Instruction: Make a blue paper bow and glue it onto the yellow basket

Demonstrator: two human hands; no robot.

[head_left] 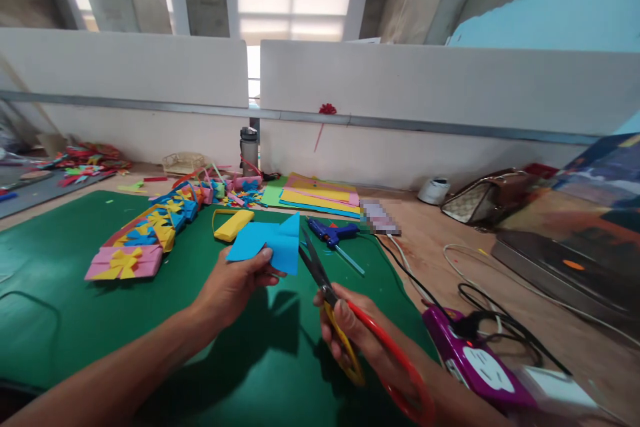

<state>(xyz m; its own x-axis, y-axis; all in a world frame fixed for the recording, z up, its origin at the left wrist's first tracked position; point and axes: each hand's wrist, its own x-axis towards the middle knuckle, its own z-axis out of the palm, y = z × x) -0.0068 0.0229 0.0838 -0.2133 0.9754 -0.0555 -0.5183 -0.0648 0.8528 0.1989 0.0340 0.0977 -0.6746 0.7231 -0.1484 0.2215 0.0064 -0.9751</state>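
Note:
My left hand pinches a sheet of blue paper between thumb and fingers, above the green mat. One corner of the paper sticks up at its right end, where a slit or fold shows. In my right hand is a pair of scissors with one red and one yellow handle. Their dark blades are parted and point up toward the paper's right edge, close to it. Whether blade and paper touch I cannot tell. Just beyond lies a blue glue gun with a glue stick in front of it.
A yellow paper piece and a row of paper gift boxes with bows sit at left. Behind are stacked coloured sheets, a bottle and paper scraps. At right are a phone, cables, a purple power strip and a bag.

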